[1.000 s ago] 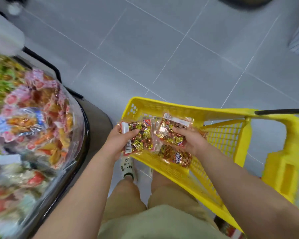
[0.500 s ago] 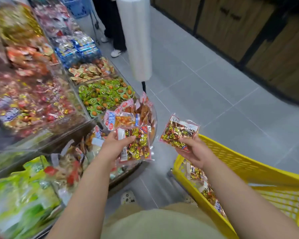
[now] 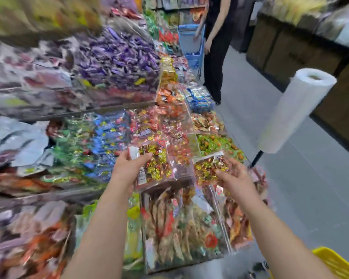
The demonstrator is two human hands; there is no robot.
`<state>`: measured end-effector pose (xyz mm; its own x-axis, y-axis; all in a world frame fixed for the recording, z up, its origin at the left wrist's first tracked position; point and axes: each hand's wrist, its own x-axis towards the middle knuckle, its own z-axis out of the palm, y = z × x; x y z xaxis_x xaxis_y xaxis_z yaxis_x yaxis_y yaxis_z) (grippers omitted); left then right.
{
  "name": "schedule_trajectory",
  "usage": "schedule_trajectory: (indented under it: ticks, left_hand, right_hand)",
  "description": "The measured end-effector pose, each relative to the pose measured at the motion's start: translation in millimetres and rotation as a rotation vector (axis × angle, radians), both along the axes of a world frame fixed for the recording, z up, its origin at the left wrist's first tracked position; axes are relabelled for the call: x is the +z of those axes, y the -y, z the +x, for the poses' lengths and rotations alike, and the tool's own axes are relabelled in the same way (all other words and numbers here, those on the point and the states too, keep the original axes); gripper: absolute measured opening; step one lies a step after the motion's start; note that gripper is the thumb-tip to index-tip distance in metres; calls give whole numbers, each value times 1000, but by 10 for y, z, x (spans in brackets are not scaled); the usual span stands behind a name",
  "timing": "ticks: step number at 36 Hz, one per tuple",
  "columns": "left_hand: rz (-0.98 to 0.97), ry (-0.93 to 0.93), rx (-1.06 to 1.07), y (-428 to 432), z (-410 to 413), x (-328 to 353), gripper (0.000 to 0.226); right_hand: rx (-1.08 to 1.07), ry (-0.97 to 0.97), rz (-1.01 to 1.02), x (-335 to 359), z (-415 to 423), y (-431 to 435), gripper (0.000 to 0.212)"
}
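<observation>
Cellophane is gleaming in both our grips: our left hand (image 3: 127, 170) is pinching a flat, clear candy packet (image 3: 156, 166) by its white-labelled edge, thumb lying across the front and fingers curling behind, the gold and red foil sweets inside showing lumpy and shiny. Our right hand (image 3: 237, 178) is holding a second packet (image 3: 209, 168) of the same crinkly kind, palm facing upward, fingers curling loosely under it. We are holding the hands apart, both arms stretching forward, the two packets hanging side by side above the clear, hard-walled display bins (image 3: 142, 228) of wrapped snacks beneath our fingers. Beyond our right hand a soft white roll of plastic bags (image 3: 296, 111) is standing on a thin black pole, and a yellow perforated basket (image 3: 330, 256) is sitting beside our right forearm.
</observation>
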<state>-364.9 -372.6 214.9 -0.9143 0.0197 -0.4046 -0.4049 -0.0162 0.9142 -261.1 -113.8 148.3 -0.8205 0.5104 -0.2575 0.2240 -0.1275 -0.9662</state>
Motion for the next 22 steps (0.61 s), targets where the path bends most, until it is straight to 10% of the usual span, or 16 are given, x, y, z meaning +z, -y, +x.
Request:
schedule_trajectory:
  ticks: [7,9,17,22]
  left_hand:
    - [93,-32,212,417,-259,50,40]
    - [79,-22,238,484,-301,53,38]
    - [105,-18,380,715,-479,94,54]
    - [106,-14,417,856,-659,99,38]
  right_hand:
    - [143,41,290,467,-600,411,31]
    - [193,83,213,533,-772,488,8]
    - [339,223,-604,672,-1418,679,34]
    - [354,346,-523,561,-1686,708,38]
